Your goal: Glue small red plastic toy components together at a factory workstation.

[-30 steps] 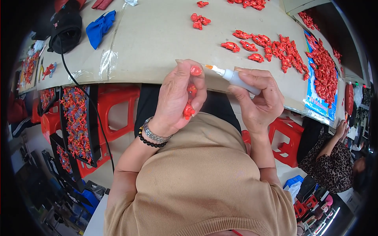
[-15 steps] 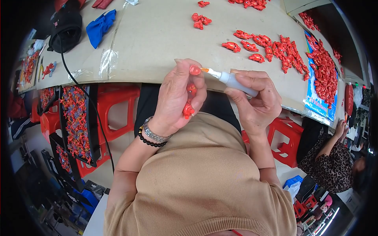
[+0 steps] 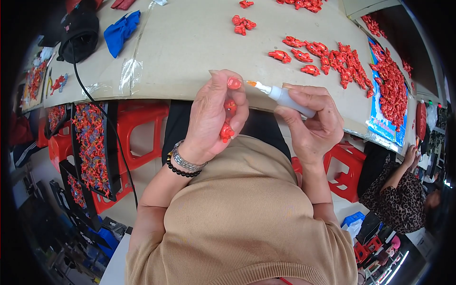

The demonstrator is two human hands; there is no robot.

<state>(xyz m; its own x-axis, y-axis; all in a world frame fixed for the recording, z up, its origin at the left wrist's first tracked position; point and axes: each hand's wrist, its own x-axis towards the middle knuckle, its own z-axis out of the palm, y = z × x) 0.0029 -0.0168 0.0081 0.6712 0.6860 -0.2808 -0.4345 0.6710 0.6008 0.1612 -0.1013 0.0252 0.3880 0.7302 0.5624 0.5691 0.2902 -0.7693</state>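
Note:
Pinched at the fingertips of my left hand (image 3: 209, 111) is a small red plastic piece (image 3: 234, 83) with a pale, flat face. More red plastic pieces (image 3: 227, 129) sit in the curl of the same hand's lower fingers. My right hand (image 3: 316, 116) grips a white squeeze bottle (image 3: 287, 99), lying nearly level, its orange-tipped nozzle (image 3: 251, 83) toward the left hand. A small gap separates the tip from the pinched piece. Both hands are above the table's near edge.
Red figure parts (image 3: 339, 61) lie on the cardboard-covered table (image 3: 190, 38); a denser pile (image 3: 392, 90) covers a blue sheet at right. A black cap (image 3: 78, 35), a cable and a blue cloth (image 3: 121, 34) are at left. Trays of coloured pieces (image 3: 92, 147) stand below. A person (image 3: 399, 199) sits at right.
My right hand has drawn the bottle slightly right, so the nozzle tip has come away from the red piece. My left hand has barely moved.

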